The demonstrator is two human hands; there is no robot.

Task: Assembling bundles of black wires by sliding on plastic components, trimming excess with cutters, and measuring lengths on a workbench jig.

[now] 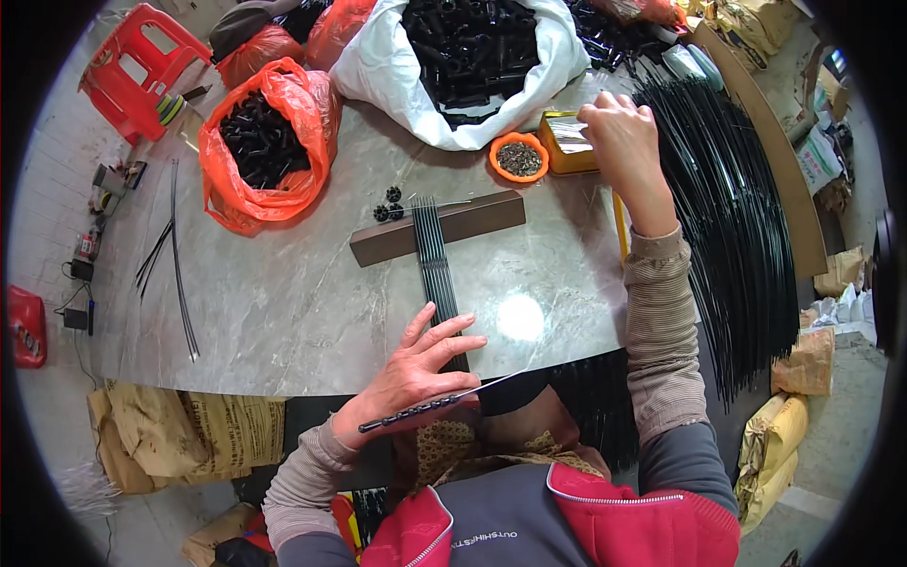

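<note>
My left hand [406, 373] lies across a flat row of thin black rods [434, 255], its fingers over their near part and its thumb below. Their far ends rest on a long brown block [392, 244]. A thin pointed metal tool with a dark knobbly handle [408, 415] lies along the near side of this thumb; how it is held is unclear. My right hand [619, 142] is closed, fingers curled at the edge of a yellow box [570, 156] of thin silvery pieces. What its fingertips hold is hidden. An orange bowl [519, 177] of small metal parts stands beside the box.
A white sack [378, 71] and a red bag [316, 184] hold black parts. Small round black pieces [388, 205] sit behind the block. Long black rods [723, 217] pile at right; a few loose rods [178, 269] lie left. A red stool [142, 66] stands far left.
</note>
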